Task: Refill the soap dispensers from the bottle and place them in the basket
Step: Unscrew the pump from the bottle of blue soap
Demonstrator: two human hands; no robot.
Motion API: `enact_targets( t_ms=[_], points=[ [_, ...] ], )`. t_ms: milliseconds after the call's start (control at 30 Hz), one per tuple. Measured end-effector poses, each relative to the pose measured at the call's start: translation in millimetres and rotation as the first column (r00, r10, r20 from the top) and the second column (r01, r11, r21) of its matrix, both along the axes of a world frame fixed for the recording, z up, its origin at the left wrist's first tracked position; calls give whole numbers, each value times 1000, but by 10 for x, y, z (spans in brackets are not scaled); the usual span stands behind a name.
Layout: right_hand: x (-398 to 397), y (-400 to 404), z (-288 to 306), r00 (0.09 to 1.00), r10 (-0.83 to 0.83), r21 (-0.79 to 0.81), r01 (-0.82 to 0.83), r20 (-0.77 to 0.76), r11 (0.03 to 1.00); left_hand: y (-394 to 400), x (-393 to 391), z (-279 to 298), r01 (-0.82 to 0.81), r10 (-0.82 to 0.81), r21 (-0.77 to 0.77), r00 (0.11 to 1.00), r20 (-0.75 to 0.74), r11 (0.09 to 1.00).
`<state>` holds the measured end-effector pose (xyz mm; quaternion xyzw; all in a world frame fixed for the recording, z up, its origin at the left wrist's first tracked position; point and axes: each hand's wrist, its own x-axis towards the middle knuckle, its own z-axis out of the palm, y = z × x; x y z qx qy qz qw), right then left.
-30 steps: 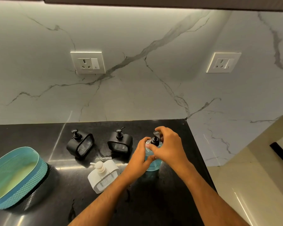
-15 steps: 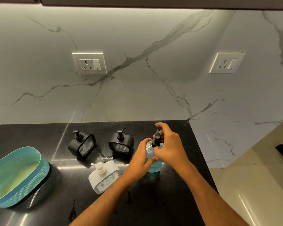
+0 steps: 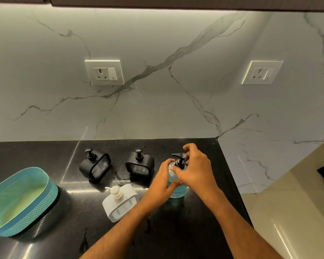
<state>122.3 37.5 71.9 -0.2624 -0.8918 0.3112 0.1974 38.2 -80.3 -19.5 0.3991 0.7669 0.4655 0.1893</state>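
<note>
Bottle [image 3: 177,186] gripped by my left hand [image 3: 162,181]; right hand [image 3: 196,170] pinches its pump [image 3: 180,158]; dispensers [image 3: 94,166] unfilled, outside basket [image 3: 17,200].

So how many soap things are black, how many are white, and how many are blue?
Black soap dispensers: 2
White soap dispenser: 1
Bottle with blue soap: 1
Blue basket: 1
Total: 5
</note>
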Motion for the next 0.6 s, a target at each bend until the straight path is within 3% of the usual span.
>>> enact_targets(
  t_ms=[133, 333, 600],
  points=[
    [29, 5, 22, 997, 69, -75, -70, -20, 995, -8, 16, 5, -11, 11, -15, 1000, 5, 1000],
    [13, -6, 21, 1000, -13, 24, 14, -10, 1000, 4, 0, -5, 3, -3, 2, 1000, 5, 1000],
    [-15, -13, 5, 998, 3, 60, -7, 57, 998, -3, 4, 2, 7, -7, 22, 1000, 12, 1000]
  ],
)
